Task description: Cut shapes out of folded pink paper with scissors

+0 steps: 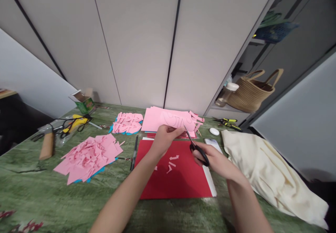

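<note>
Left hand [166,139]: thumb and fingers closed together on the near edge of the marked pink sheet, just left of the cutting blades.
Right hand [210,156]: fingers wrapped around the black handles of the scissors [193,144], which point away and to the left.
Marked pink sheet [172,116]: held up beyond the red sheet, dark curved outlines drawn on it; the scissor blades meet it beside the left fingers, though how far they are spread cannot be told.
Pink stack [151,119]: flat behind the held sheet, near the wall panels, with narrow strips at its right end.
Red sheet [178,187]: below both hands, a few small pink scraps [173,157] on top, white paper showing past its right edge.
Pink offcuts [89,156]: a loose heap at the left, blue paper peeking out beneath.
Pink cutouts [128,122]: two groups side by side on blue paper, between the heap and the wall.
Pen [134,150]: lying along the red sheet's left side.
Right side: a white mouse [214,131], a phone [213,144] partly behind the right hand, and a cream cloth [265,170].
Worktop [110,201]: green, carrying all these papers.
</note>
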`<state>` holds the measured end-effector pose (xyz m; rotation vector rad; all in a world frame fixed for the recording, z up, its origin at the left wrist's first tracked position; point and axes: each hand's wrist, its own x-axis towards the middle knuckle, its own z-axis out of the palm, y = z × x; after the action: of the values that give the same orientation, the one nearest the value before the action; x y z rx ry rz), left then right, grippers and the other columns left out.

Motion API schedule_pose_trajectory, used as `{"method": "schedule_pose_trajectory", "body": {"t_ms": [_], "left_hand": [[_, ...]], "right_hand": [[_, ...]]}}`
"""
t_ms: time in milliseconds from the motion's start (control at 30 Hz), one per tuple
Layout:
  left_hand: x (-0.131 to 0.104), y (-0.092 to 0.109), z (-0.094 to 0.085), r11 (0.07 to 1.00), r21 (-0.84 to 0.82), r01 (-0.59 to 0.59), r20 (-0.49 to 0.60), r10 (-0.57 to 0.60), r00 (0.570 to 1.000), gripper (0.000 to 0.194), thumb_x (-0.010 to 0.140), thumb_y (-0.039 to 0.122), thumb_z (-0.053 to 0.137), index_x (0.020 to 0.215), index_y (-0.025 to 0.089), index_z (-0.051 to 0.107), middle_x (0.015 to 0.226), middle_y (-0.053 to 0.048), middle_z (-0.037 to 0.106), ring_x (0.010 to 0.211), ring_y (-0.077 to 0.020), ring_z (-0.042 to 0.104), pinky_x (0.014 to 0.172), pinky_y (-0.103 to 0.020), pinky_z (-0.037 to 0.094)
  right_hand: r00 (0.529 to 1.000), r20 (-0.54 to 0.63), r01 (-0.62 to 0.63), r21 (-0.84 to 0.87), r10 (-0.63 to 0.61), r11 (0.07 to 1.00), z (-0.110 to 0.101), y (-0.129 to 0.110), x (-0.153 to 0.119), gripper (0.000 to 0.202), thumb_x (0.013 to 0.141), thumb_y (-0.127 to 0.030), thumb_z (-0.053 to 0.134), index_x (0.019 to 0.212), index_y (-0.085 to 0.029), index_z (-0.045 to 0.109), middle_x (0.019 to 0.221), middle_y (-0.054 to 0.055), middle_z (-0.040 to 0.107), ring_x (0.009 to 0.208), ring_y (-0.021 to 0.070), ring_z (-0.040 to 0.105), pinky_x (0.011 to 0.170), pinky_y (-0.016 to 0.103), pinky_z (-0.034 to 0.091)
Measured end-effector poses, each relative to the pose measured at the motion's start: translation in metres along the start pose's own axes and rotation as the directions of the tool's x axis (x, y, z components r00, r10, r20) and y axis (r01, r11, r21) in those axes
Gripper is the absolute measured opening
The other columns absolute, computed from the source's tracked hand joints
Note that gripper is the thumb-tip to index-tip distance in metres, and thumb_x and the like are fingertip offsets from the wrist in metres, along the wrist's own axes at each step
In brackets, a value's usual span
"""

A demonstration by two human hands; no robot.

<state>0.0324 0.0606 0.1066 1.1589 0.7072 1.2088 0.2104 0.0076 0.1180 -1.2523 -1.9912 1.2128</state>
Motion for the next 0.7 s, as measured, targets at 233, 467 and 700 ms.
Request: {"method": "schedule_pose_trajectory", "body": {"t_ms": [233,467,700], "left_hand": [[-0.0002,-0.0006,0.0018,0.993,-0.107,-0.044,-0.052,0.039,0.998,0.018,0.071,0.028,0.067,0.073,0.011,0.067,0.067,-0.005,0.067,0.066,-0.0142,0.062,0.065,-0.024,0.047],[0.0007,-0.0039,0.0026,0.998,-0.029,-0.063,-0.115,0.059,0.992,0.020,0.070,0.031,0.068,0.072,0.011,0.068,0.066,-0.006,0.067,0.065,-0.0154,0.062,0.066,-0.026,0.049],[-0.0026,-0.0035,0.0052,0.996,0.022,-0.084,-0.094,0.085,0.992,0.022,0.071,0.033,0.067,0.076,0.012,0.068,0.071,-0.006,0.068,0.069,-0.0177,0.063,0.068,-0.029,0.050]], "right_hand": [[1.000,-0.015,-0.009,-0.061,0.008,0.998,-0.0002,-0.0020,-0.0016,0.035,0.089,-0.049,0.042,0.072,-0.018,0.045,0.059,-0.003,0.047,0.055,0.0108,0.043,0.052,0.023,0.032],[1.000,-0.016,-0.007,-0.071,0.006,0.997,0.0000,-0.0012,-0.0024,0.036,0.089,-0.048,0.042,0.070,-0.018,0.045,0.059,-0.003,0.048,0.055,0.0112,0.045,0.053,0.023,0.032],[1.000,-0.006,0.026,-0.021,-0.026,0.999,0.0010,-0.0005,-0.0020,0.036,0.088,-0.052,0.041,0.076,-0.018,0.047,0.062,-0.002,0.052,0.057,0.0115,0.047,0.055,0.023,0.034]]}}
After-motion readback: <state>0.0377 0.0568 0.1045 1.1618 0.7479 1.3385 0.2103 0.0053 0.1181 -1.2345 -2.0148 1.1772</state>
